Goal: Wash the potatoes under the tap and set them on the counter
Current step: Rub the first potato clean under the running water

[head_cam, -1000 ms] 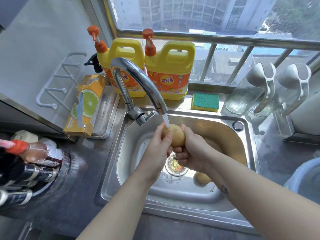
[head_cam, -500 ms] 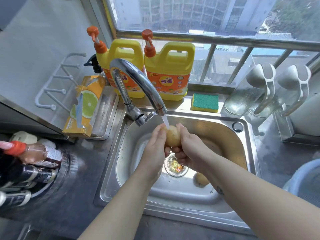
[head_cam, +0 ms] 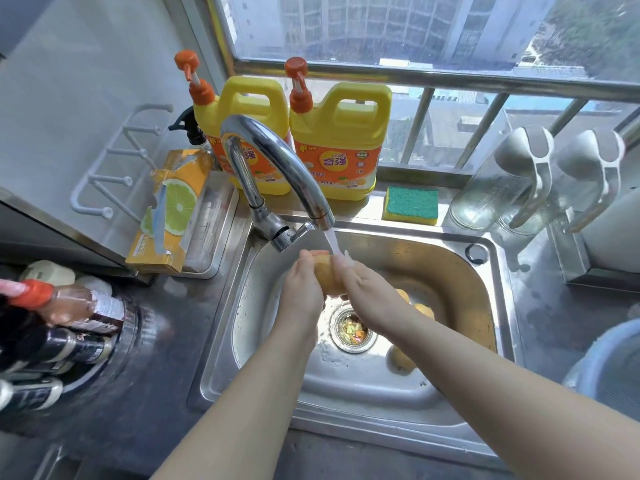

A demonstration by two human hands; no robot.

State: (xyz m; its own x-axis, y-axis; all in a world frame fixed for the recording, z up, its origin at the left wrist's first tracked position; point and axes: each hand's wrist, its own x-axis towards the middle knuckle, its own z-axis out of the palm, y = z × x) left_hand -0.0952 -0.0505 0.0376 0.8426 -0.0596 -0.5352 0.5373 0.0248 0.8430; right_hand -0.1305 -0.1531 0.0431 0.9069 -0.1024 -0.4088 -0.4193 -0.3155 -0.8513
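Gripping a potato (head_cam: pixel 327 276) with the left hand (head_cam: pixel 300 289) and the right hand (head_cam: pixel 371 293) at the centre of the frame, clasping it from either side with fingers curled round it. Holding it just under the spout of the tap (head_cam: pixel 277 161), above the sink (head_cam: pixel 346 388), and catching the water stream (head_cam: pixel 332 242) on its top and on the right fingertips. Leaving other potatoes (head_cam: pixel 401 358) lying in the basin right of centre, partly hidden by the right forearm, near the drain strainer (head_cam: pixel 351 330). Showing, toward the upper middle behind the sink, two yellow detergent bottles (head_cam: pixel 341 147) side by side, and a green sponge (head_cam: pixel 412 203) just right of them.
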